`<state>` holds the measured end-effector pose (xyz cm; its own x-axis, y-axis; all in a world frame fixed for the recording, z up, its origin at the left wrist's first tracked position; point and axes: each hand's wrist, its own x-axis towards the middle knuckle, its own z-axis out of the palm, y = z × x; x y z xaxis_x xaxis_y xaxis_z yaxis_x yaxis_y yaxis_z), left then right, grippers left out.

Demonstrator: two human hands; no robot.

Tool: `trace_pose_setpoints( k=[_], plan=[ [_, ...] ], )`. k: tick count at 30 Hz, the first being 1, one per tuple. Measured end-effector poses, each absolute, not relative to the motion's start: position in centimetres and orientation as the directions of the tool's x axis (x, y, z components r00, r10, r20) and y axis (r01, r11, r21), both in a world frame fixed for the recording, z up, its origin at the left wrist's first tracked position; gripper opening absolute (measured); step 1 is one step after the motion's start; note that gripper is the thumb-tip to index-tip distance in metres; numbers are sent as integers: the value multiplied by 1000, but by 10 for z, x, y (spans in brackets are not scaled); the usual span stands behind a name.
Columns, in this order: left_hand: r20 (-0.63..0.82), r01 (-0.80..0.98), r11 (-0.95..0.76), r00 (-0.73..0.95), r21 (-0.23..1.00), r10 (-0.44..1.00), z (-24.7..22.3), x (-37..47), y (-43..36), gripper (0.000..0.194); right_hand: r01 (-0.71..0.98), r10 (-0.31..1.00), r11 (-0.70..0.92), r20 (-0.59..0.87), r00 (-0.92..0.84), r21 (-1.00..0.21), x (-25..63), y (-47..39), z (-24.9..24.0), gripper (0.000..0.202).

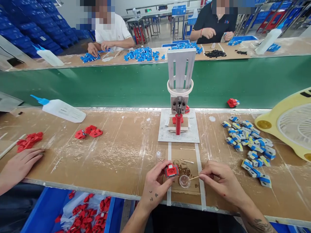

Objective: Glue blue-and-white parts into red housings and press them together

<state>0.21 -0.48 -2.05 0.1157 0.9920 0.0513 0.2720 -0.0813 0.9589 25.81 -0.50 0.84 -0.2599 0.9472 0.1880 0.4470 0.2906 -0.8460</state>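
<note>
Between the thumb and fingers of my left hand (155,184) is a small red plastic part (171,170) with a dark grey edge and a recess facing up. My right hand (220,181) pinches a thin cotton swab (193,178), whose far end reaches into a small clear round cup (184,181). The cup sits on a piece of stained cardboard (194,191) just right of the red part. Two more swabs (187,161) lie on the cardboard behind the cup.
A toggle clamp press (178,124) stands behind my hands. Blue-and-white blocks (255,142) and a yellow fan (274,121) are at right. Red parts (92,131), a glue bottle (64,110) and a co-worker's hand (23,163) are at left. A blue bin (36,210) stands below. Two people work opposite.
</note>
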Motion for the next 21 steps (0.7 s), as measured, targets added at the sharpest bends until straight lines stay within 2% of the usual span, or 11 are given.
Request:
trace_pose_setpoints(
  k=[8, 15, 21],
  plan=[
    [169, 285, -219, 190, 933, 967, -17, 13, -10, 31, 233, 966, 255, 257, -21, -939, 238, -8, 23, 34],
    [253, 260, -302, 204, 917, 946, -10, 21, -14, 29, 235, 972, 233, 225, -61, -944, 223, -5, 18, 31],
    [248, 324, -313, 227, 893, 942, -7, 19, -13, 27, 301, 970, 242, 225, -92, -922, 228, -6, 23, 37]
  ],
)
